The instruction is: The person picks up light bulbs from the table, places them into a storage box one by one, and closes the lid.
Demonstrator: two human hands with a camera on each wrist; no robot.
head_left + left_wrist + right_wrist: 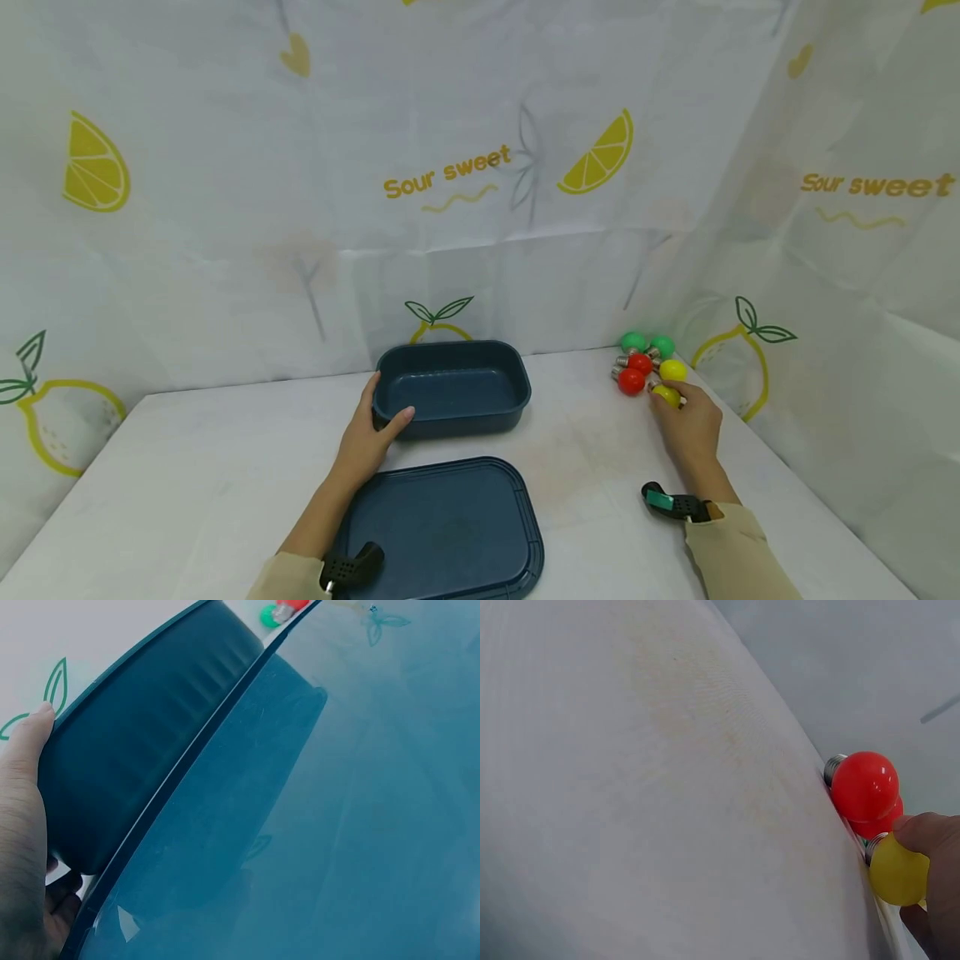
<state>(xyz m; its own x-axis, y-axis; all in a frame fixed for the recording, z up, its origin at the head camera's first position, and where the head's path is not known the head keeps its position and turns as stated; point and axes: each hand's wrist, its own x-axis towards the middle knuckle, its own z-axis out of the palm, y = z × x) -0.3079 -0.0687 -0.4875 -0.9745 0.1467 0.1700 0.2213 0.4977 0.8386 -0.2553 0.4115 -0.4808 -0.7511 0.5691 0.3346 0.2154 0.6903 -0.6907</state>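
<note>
My left hand [367, 442] grips the left end of a dark blue rectangular box [465, 426], with the thumb at its front rim and fingers along its side. In the left wrist view the thumb presses the box wall [142, 742]. Over at the right, my right hand [693, 423] pinches a yellow light bulb [665, 396]; the right wrist view has the thumb on this yellow bulb [898, 874], its metal screw base pointing away. Close by lie a second yellow bulb [672, 370], two red bulbs [632, 382] and two green bulbs [663, 346].
A flat dark blue lid [450, 529] lies in front of the box, partly behind the left forearm. White cloth with lemon prints [480, 100] hangs at the back and right side of the white table [225, 467].
</note>
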